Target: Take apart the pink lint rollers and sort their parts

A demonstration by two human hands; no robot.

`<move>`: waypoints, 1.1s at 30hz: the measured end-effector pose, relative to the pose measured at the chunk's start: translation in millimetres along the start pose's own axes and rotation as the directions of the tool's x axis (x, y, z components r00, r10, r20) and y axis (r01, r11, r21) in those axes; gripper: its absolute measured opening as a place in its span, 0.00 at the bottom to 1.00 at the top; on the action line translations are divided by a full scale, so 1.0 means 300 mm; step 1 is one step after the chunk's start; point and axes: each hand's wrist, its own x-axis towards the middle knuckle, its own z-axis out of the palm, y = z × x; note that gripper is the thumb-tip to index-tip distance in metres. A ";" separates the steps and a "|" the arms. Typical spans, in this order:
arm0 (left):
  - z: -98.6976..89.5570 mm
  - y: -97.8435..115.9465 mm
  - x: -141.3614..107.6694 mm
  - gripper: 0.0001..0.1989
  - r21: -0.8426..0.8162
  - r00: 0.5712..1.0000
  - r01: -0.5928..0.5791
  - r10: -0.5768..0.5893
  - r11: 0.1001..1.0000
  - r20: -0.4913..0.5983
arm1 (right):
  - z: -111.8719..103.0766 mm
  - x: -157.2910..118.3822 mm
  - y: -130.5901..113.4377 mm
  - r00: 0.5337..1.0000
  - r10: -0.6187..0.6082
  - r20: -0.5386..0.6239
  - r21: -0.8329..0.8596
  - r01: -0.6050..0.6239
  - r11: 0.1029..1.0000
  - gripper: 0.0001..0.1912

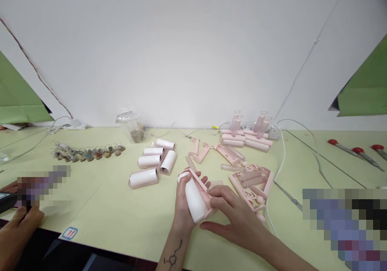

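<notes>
Five white rolls (149, 161) lie on the desk (105, 214) to the left of the held roll (193, 200) and beyond it; these I judge to be waiting their turn. Pinkish edges show under them, too small for me to tell whether they are shells. My left hand (183, 202) has its grip closed around the held roll, which is tilted, with a long pink shell (201, 187) along its right side. My right hand (231, 216) has its fingers against that shell, thumb apart from them; whether it pinches or merely touches, I cannot tell. I judge this piece partway put together. Right of the held roll, loose pink parts (267, 184) and translucent pink tubes (250, 178) lie jumbled, apparently unused so far. Farther back on that side, stacked pink cylinders (232, 138), with looped pink tubes (236, 125) upright among them, look finished to me.
</notes>
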 end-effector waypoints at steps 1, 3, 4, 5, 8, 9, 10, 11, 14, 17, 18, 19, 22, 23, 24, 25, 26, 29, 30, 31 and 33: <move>-0.004 -0.003 0.002 0.17 0.008 1.000 -0.017 0.017 1.000 0.019 | -0.002 0.004 0.000 1.000 -0.015 0.003 -0.028 0.015 0.999 0.11; -0.013 -0.010 0.006 0.16 0.027 0.998 -0.051 0.050 0.998 0.033 | -0.001 0.011 0.002 0.998 -0.068 0.000 -0.072 0.067 0.995 0.09; -0.017 -0.013 0.006 0.16 0.038 0.997 -0.069 0.068 0.997 0.030 | 0.002 0.014 0.004 0.996 -0.095 0.003 -0.076 0.095 0.993 0.09; -0.020 -0.015 0.005 0.15 0.049 0.996 -0.083 0.082 0.995 0.026 | 0.006 0.016 0.006 0.994 -0.112 0.015 -0.066 0.113 0.991 0.08; -0.021 -0.019 -0.001 0.15 0.070 0.995 -0.097 0.094 0.993 0.042 | 0.021 0.018 0.012 0.988 -0.146 0.056 -0.018 0.147 0.989 0.07; -0.020 -0.019 -0.003 0.15 0.068 0.994 -0.097 0.094 0.993 0.054 | 0.024 0.017 0.013 0.984 -0.166 0.060 -0.008 0.166 0.986 0.07; -0.019 -0.020 -0.006 0.15 0.063 0.994 -0.097 0.093 0.993 0.062 | 0.027 0.015 0.013 0.980 -0.190 0.062 -0.001 0.190 0.982 0.08; -0.017 -0.020 -0.009 0.15 0.058 0.993 -0.100 0.096 0.993 0.067 | 0.028 0.012 0.011 0.975 -0.215 0.060 0.005 0.215 0.977 0.09; -0.017 -0.023 -0.012 0.16 0.053 0.992 -0.105 0.101 0.993 0.071 | 0.028 0.004 0.005 0.963 -0.266 0.049 0.020 0.265 0.964 0.12; -0.018 -0.023 -0.014 0.18 0.045 0.993 -0.097 0.094 0.994 0.071 | 0.029 0.003 -0.002 0.956 -0.290 0.046 0.026 0.289 0.957 0.13; -0.017 -0.022 -0.015 0.18 0.038 0.994 -0.090 0.087 0.995 0.072 | 0.029 0.004 -0.003 0.953 -0.300 0.050 0.026 0.299 0.954 0.14; -0.016 -0.020 -0.017 0.18 0.029 0.994 -0.078 0.076 0.997 0.076 | 0.030 0.006 -0.005 0.950 -0.308 0.055 0.026 0.307 0.951 0.14; -0.009 -0.010 -0.024 0.16 -0.001 0.994 -0.058 0.057 0.998 0.096 | 0.031 0.013 -0.011 0.950 -0.307 0.064 0.016 0.307 0.952 0.14; -0.006 -0.006 -0.026 0.15 -0.008 0.993 -0.066 0.067 0.998 0.097 | 0.031 0.015 -0.014 0.953 -0.299 0.058 0.014 0.299 0.954 0.13; -0.003 -0.002 -0.028 0.16 -0.011 0.992 -0.079 0.080 0.997 0.097 | 0.030 0.018 -0.018 0.957 -0.286 0.043 0.013 0.286 0.958 0.13; 0.000 0.002 -0.028 0.16 -0.013 0.991 -0.094 0.094 0.996 0.098 | 0.029 0.020 -0.022 0.963 -0.269 0.021 0.016 0.269 0.963 0.13; 0.002 0.006 -0.028 0.16 -0.013 0.989 -0.109 0.109 0.994 0.098 | 0.029 0.022 -0.027 0.968 -0.251 -0.006 0.024 0.251 0.968 0.12; 0.003 0.010 -0.027 0.16 -0.004 0.985 -0.137 0.136 0.991 0.109 | 0.032 0.022 -0.038 0.977 -0.201 -0.070 0.054 0.205 0.977 0.12; 0.002 0.010 -0.026 0.16 -0.001 0.983 -0.146 0.146 0.989 0.111 | 0.034 0.020 -0.039 0.978 -0.195 -0.076 0.058 0.199 0.978 0.12; 0.000 0.008 -0.025 0.15 0.000 0.982 -0.155 0.154 0.988 0.111 | 0.037 0.018 -0.038 0.978 -0.197 -0.075 0.058 0.201 0.978 0.12; -0.005 0.004 -0.023 0.15 0.003 0.979 -0.168 0.167 0.986 0.114 | 0.044 0.012 -0.031 0.976 -0.212 -0.056 0.038 0.214 0.976 0.12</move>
